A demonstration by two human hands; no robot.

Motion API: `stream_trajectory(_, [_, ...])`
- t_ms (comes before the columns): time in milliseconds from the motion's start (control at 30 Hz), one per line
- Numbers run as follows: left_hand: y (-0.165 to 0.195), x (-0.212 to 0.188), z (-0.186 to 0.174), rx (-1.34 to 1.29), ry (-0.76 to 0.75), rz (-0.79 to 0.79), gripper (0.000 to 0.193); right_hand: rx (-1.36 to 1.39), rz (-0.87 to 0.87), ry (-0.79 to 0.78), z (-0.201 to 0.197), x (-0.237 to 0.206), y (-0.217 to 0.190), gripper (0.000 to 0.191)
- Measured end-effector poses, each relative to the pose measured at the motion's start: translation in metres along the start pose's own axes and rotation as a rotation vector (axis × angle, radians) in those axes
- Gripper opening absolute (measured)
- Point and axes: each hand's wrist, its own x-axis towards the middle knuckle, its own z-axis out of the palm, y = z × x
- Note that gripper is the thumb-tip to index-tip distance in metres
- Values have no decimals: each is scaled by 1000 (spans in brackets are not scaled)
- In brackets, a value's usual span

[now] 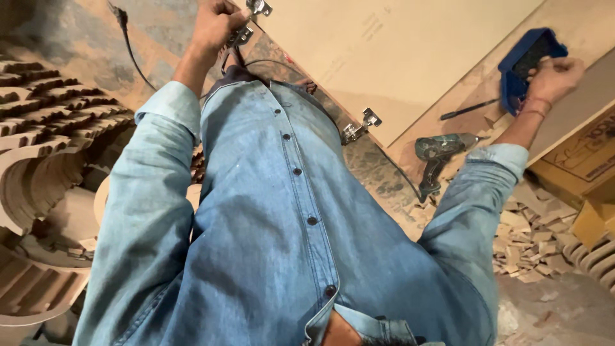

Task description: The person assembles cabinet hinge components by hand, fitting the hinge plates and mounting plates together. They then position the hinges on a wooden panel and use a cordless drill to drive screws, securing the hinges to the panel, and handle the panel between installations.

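Note:
My left hand (214, 25) reaches forward and is closed on a metal cabinet hinge (251, 19) fixed at the edge of a pale wooden panel (397, 51). A second hinge (359, 125) sits further along the same edge, untouched. My right hand (554, 77) stretches out to the right and grips the rim of a blue plastic box (522, 61) resting on a board. Both arms wear light blue denim sleeves, and my shirt front fills the middle of the view.
A green cordless drill (439, 154) lies on the floor between the panel and my right arm. A dark pencil (467, 110) lies near the blue box. Wood offcuts (532, 247), a cardboard box (586, 160), stacked curved ribbed wooden pieces (45, 134) and a black cable (128, 45) surround me.

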Motion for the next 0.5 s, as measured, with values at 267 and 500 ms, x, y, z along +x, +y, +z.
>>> stream_trajectory(267, [-5,5,3,91,32,-33,18,511,357,356,-64,-36,31,12])
stream_trajectory(500, [-12,8,16,12,-89,-30,23,889,597,196,-121,-111,95,7])
